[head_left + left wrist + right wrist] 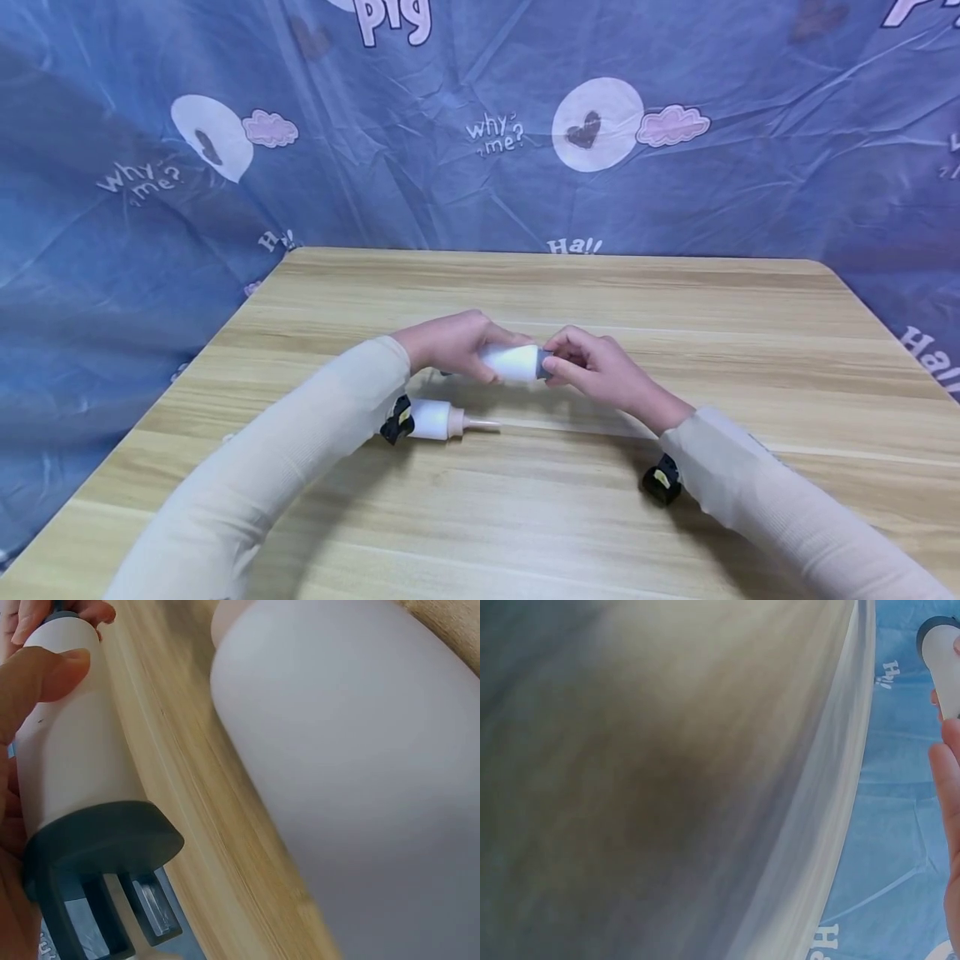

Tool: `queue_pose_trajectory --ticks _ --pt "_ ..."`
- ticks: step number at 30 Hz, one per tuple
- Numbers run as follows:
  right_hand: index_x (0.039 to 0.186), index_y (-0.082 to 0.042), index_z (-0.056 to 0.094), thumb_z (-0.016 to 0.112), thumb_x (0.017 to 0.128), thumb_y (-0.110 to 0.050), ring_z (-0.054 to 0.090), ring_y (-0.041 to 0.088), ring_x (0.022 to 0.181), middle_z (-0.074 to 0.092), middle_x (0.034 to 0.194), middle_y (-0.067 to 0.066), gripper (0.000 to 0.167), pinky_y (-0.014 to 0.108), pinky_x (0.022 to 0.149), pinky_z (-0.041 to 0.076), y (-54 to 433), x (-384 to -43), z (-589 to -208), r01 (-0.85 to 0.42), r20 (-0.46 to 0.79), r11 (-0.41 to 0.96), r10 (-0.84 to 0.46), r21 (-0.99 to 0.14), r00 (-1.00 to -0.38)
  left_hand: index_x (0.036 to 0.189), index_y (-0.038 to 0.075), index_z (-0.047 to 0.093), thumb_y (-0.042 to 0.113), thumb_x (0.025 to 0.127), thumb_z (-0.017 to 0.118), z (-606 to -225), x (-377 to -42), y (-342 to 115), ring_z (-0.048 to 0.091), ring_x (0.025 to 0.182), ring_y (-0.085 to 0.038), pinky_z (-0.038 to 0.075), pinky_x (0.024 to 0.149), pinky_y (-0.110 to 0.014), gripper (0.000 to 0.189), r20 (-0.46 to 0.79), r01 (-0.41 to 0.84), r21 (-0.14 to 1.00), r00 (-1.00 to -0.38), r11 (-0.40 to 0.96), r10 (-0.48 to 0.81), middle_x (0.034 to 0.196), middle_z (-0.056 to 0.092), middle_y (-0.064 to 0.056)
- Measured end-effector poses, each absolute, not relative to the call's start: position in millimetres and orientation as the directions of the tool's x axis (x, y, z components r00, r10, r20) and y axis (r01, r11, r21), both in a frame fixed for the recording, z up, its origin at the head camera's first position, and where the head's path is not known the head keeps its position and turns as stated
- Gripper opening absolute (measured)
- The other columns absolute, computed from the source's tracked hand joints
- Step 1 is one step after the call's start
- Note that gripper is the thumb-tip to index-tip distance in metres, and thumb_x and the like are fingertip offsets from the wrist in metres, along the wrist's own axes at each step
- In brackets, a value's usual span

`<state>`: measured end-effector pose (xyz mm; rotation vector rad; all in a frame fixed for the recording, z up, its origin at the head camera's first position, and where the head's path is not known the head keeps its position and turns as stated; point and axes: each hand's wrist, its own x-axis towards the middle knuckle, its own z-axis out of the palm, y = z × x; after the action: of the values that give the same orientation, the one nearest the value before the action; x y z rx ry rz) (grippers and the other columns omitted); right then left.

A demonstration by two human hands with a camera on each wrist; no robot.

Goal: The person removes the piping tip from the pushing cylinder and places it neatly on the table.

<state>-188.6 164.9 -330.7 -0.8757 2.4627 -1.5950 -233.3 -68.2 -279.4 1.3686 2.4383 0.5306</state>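
A large white syringe-like tube (510, 362) with dark grey ends is held up level above the table. Around its barrel grips my left hand (457, 346), thumb pressed along the near side. My right hand (596, 365) pinches the dark collar at the right end, thumb and fingertips close together. The left wrist view shows the thumb on the white barrel (79, 742) and a dark flange (105, 840) with an open frame below it. At the right wrist view's edge, only part of the right hand (949, 802) and the tube (941, 664) appear.
A second white tube (430, 419) with a beige collar and thin nozzle lies on the wooden table (510, 517), beside the left wrist, partly hidden by the sleeve. Black wrist cameras (662, 481) hang below both sleeves. A blue printed cloth (450, 183) stands behind the table.
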Motion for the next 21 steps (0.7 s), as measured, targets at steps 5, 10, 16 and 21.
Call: queue_pose_trajectory --ticks 5,10,16,21 --pt "0.101 0.002 0.056 0.061 0.088 -0.007 0.068 0.022 0.075 0.068 0.087 0.015 0.016 0.035 0.066 0.056 163.6 -187.9 -331.4 -0.437 0.252 0.303 -0.495 -0.847 -0.832 0.132 0.012 0.051 0.014 0.073 0.074 -279.1 -232.0 -70.1 0.061 0.077 -0.01 0.05 0.071 -0.019 0.063 -0.083 0.739 0.459 -0.517 0.493 0.852 0.117 0.064 -0.007" --pt "0.102 0.0 0.057 0.064 0.086 -0.007 0.066 0.025 0.075 0.068 0.088 0.013 0.019 0.025 0.062 0.052 163.2 -186.7 -332.4 -0.467 0.276 0.323 -0.492 -0.823 -0.826 0.132 0.012 0.052 0.014 0.073 0.074 -279.9 -231.5 -70.9 0.06 0.076 -0.01 0.049 0.071 -0.019 0.063 -0.075 0.744 0.462 -0.51 0.483 0.857 0.115 0.066 -0.008" --pt "0.102 0.0 0.057 0.066 0.083 -0.006 0.065 0.012 0.078 0.069 0.09 0.012 0.021 0.023 0.065 0.051 161.7 -185.3 -333.8 -0.494 0.306 0.342 -0.477 -0.799 -0.824 0.133 0.012 0.051 0.014 0.073 0.074 -280.8 -230.3 -71.9 0.061 0.076 -0.011 0.049 0.07 -0.019 0.064 -0.065 0.748 0.462 -0.508 0.477 0.859 0.114 0.066 -0.009" --pt "0.102 -0.001 0.058 0.07 0.08 -0.006 0.064 0.013 0.083 0.069 0.093 0.012 0.025 0.022 0.07 0.052 160.5 -183.5 -334.2 -0.491 0.312 0.366 -0.449 -0.791 -0.838 0.132 0.011 0.052 0.012 0.073 0.074 -282.8 -230.0 -72.4 0.061 0.077 -0.011 0.049 0.072 -0.019 0.063 -0.047 0.759 0.453 -0.503 0.467 0.863 0.112 0.067 -0.009"
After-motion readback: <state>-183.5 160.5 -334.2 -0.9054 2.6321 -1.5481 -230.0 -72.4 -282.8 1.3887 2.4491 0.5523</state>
